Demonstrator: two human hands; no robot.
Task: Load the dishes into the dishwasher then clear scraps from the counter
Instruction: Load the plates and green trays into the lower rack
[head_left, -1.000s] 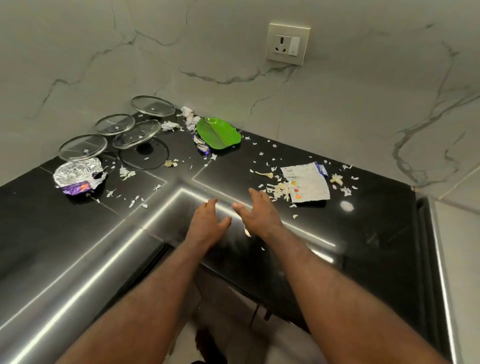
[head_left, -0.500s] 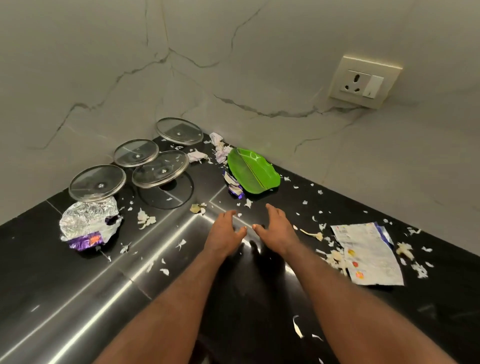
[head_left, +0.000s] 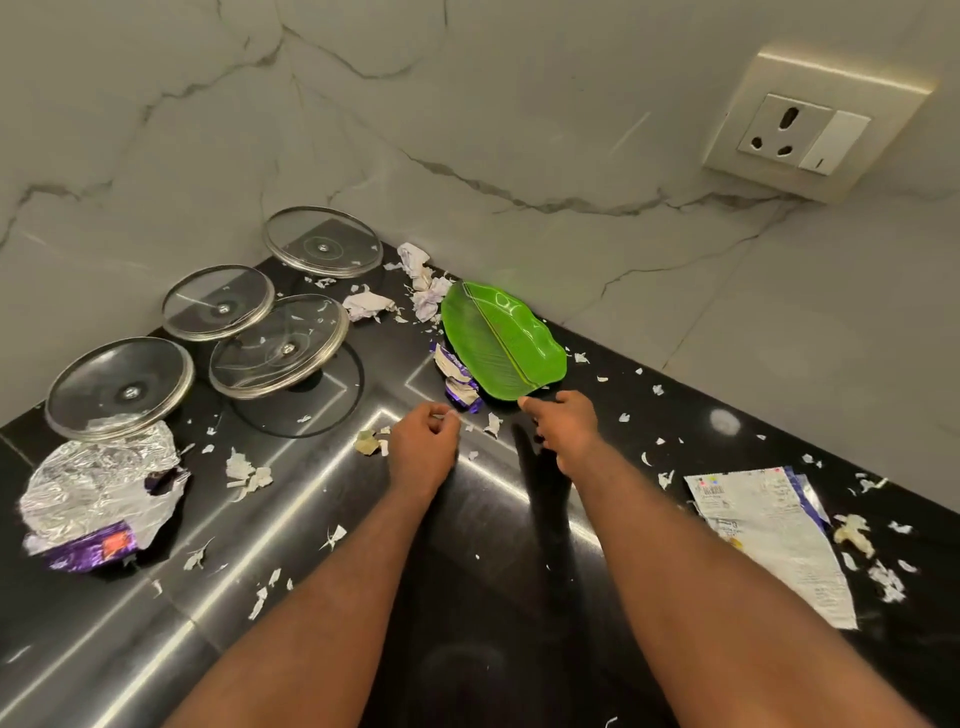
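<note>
A green leaf-shaped plate lies on the black counter close to the marble wall. My right hand is at the plate's near tip, thumb on the rim and fingers curled against the edge. My left hand hovers just left of it with fingers loosely curled and nothing visible in them. Several glass lids sit in the corner to the left. Torn paper scraps are strewn over the counter.
A crumpled foil wrapper lies at the far left below the lids. Torn purple wrapper pieces touch the plate's left side. A printed paper packet lies at the right. A wall socket is mounted up right.
Both hands moved forward toward the green plate. The right hand reached its near rim. The left hand's fingers went from spread to curled. The view moved closer to the corner.
</note>
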